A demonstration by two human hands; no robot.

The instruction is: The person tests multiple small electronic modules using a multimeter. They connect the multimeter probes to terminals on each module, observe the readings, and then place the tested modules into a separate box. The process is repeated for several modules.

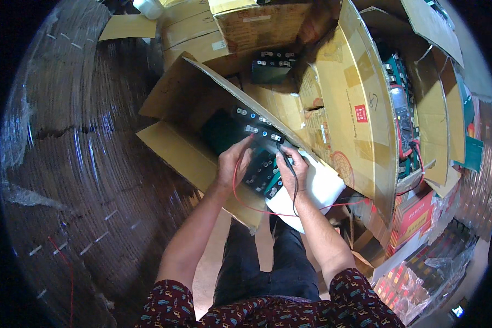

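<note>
In the head view, our left hand (235, 162) pinches the red lead (235, 185) and our right hand (292, 168) grips the black probe (286, 155), both at a dark battery cell (264, 133) inside the open carton (167, 156); whether either touches its terminals (277, 138), we cannot quite tell.

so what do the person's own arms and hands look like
The left grip and right grip are bare hands, no gloves showing. The left forearm and right forearm are uncovered too, with no watch or bracelet visible. The left sleeve and right sleeve are short, dark maroon, scattered with small light-coloured motifs.
</note>
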